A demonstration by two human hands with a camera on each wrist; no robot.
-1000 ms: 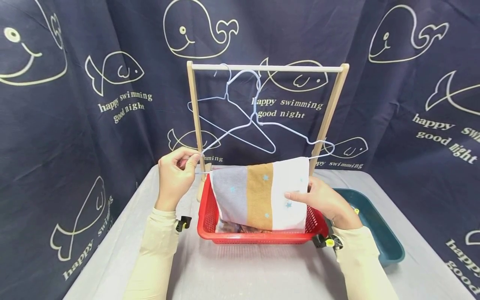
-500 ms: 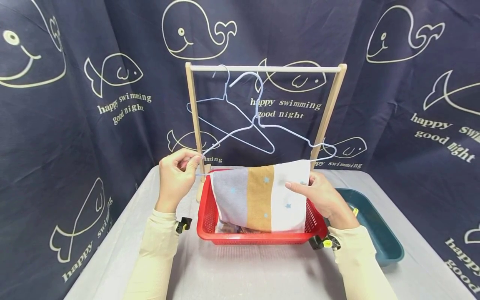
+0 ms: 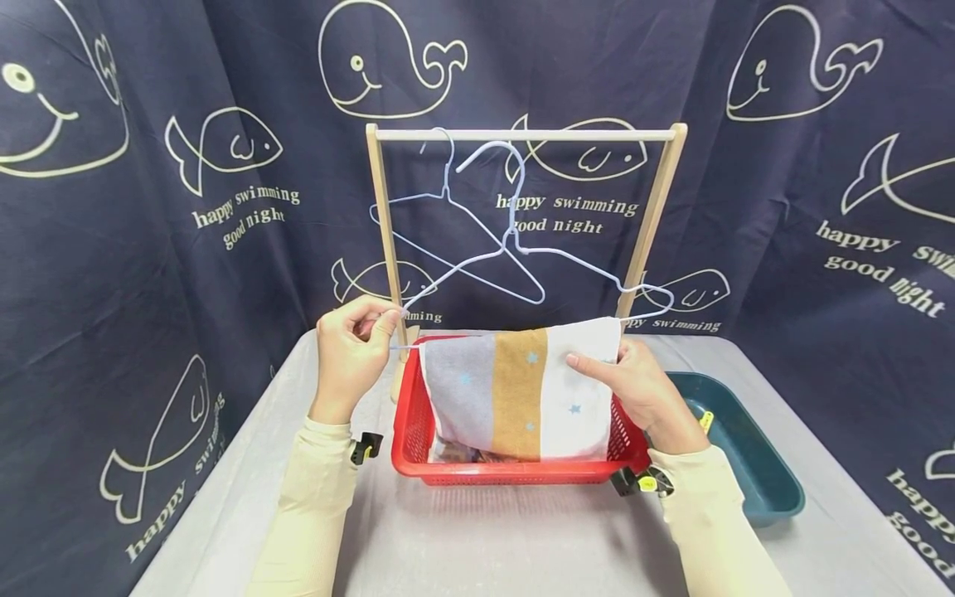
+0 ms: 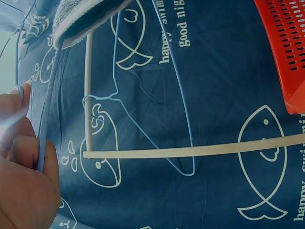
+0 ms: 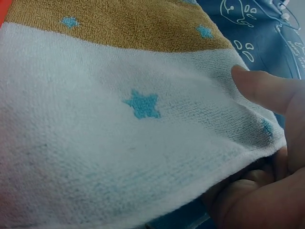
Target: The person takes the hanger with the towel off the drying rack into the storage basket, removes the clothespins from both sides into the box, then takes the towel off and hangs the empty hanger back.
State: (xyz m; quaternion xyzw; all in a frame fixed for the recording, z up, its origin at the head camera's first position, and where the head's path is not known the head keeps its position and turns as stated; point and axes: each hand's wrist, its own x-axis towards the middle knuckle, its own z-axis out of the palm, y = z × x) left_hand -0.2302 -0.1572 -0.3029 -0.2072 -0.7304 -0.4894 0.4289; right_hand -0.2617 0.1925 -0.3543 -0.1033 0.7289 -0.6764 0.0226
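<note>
A light blue wire hanger (image 3: 570, 254) is held up in front of the rack, its hook free of the rail. Over its bottom bar hangs a small towel (image 3: 517, 390) with grey, mustard and white bands and blue stars. My left hand (image 3: 346, 356) pinches the hanger's left end; the left wrist view shows the wire (image 4: 47, 105) at the curled fingers. At the towel's right edge, my right hand (image 3: 656, 398) holds the cloth, thumb on the front and fingers behind. In the right wrist view the white band (image 5: 109, 143) fills most of the picture.
Behind stands a wooden rack (image 3: 559, 135) with a second blue hanger (image 3: 447, 178) hooked on its rail. Below the towel is a red perforated basket (image 3: 522, 474) with patterned cloth inside. A teal tray (image 3: 779, 497) with a small yellow item (image 3: 705, 421) lies at right.
My right hand has moved slightly up along the towel's right edge. The held hanger's hook has turned and dropped a little, and its right end has shifted slightly right. My left hand stays put.
</note>
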